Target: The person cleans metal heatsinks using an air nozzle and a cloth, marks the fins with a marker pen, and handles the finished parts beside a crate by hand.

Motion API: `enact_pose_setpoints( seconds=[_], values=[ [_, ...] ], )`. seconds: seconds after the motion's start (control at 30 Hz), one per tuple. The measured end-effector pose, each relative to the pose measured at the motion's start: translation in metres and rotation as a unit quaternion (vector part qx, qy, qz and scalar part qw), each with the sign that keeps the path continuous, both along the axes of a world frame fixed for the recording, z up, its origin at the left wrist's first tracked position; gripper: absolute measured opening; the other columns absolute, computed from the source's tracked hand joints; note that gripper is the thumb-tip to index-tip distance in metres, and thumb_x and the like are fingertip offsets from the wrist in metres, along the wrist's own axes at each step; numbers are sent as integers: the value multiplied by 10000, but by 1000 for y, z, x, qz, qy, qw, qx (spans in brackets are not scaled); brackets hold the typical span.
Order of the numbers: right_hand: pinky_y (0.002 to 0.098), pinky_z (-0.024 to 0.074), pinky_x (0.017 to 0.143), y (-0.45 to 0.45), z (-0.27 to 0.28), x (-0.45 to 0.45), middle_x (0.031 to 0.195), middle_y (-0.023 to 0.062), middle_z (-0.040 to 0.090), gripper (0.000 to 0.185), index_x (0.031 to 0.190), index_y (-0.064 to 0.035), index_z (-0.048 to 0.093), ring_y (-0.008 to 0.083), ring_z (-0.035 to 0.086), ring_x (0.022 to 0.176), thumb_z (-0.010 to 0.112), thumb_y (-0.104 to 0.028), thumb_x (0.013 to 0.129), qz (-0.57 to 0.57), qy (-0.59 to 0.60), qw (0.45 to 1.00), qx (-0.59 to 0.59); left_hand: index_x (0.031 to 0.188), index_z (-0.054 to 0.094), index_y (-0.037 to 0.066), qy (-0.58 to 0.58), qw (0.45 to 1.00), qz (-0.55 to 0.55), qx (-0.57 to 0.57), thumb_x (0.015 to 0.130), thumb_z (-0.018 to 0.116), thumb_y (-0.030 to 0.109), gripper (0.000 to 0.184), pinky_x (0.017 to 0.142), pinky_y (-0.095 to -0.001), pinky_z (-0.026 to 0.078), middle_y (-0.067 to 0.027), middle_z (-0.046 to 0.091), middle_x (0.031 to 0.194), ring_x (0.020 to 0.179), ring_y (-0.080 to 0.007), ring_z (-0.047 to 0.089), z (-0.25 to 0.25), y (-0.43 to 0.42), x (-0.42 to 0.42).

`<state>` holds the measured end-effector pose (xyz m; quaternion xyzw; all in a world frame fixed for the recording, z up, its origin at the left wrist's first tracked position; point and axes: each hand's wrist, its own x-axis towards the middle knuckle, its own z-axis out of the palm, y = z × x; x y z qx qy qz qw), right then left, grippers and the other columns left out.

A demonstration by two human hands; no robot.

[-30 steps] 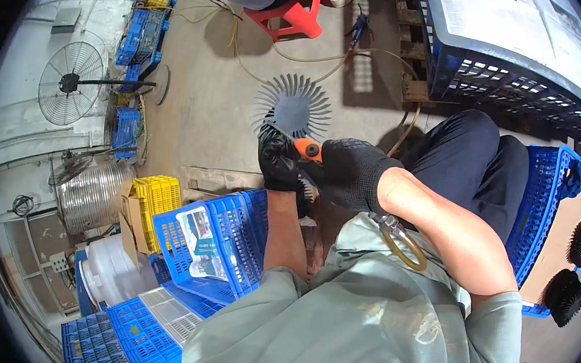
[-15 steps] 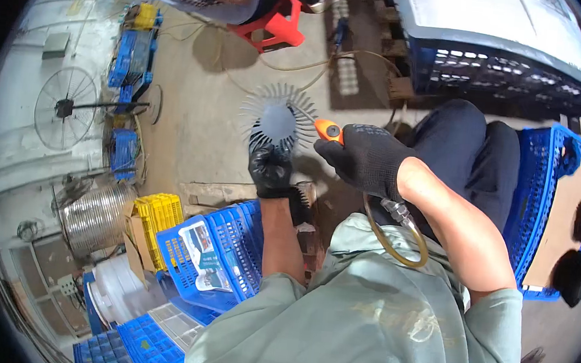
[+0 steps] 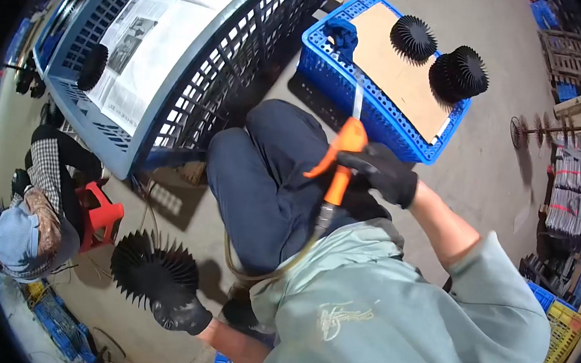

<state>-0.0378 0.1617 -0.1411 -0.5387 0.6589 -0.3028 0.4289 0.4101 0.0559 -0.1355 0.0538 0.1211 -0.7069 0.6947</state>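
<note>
My left hand [image 3: 183, 316], in a black glove, grips a black round heat sink [image 3: 155, 270] by its lower edge. Thin fins radiate all around this part, and it is held above the floor. In my gloved right hand [image 3: 384, 174] is an orange air blow gun [image 3: 346, 148], its nozzle pointing up in the view toward a blue crate. My fingers close on its handle from the right, partly hidden. A yellowish hose [image 3: 283, 267] runs from the gun's base and loops across my lap.
The blue crate [image 3: 385, 124] bears a cardboard sheet [image 3: 378, 47] with several finned heat sinks [image 3: 413, 39] and a blue cloth [image 3: 341, 39]. A large crate [image 3: 117, 145] lined with newspaper [image 3: 130, 74] stands upper left. A person [image 3: 37, 228] sits by a red stool [image 3: 102, 217].
My view has swung right toward the crates. The blow gun has moved away from the heat sink, which stays in my left hand. Its nozzle points toward the cardboard-topped crate.
</note>
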Motion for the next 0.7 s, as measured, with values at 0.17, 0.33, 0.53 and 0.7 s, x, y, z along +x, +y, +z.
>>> enact_pose_setpoints(
  seconds=[0.17,0.33,0.53,0.7],
  values=[
    [423,509,661,32,9,-59,789,182,644,559,885,-32,690,325,634,702,507,-559,882,-97,191,893,395,1171,610,-28,-516,853,-38,-70,846,514,197,407,937,-448,476,-169,614,1189,1022,-320,596,-8,7,-48],
    [492,490,821,-84,-47,-159,1058,274,616,433,1118,-42,594,418,617,951,573,-407,887,-202,378,900,-79,1155,619,64,-358,913,-195,22,793,547,225,403,1009,-470,405,-129,580,1243,1129,-306,534,27,-15,-120],
    [482,420,1008,-223,-155,-213,1510,280,190,790,1489,-271,243,485,453,1236,585,-555,835,-216,381,895,89,1145,573,-25,-619,767,-157,-58,862,464,171,362,946,-404,453,-159,600,1150,1041,-274,578,25,-19,-151],
    [430,510,822,-220,-184,-234,1001,177,680,442,1226,-69,589,335,647,957,619,-323,865,-235,274,930,-76,1204,541,-42,-587,800,-115,-48,884,468,117,364,951,-394,466,-158,595,1179,1079,-264,578,35,-32,-161]
  ],
)
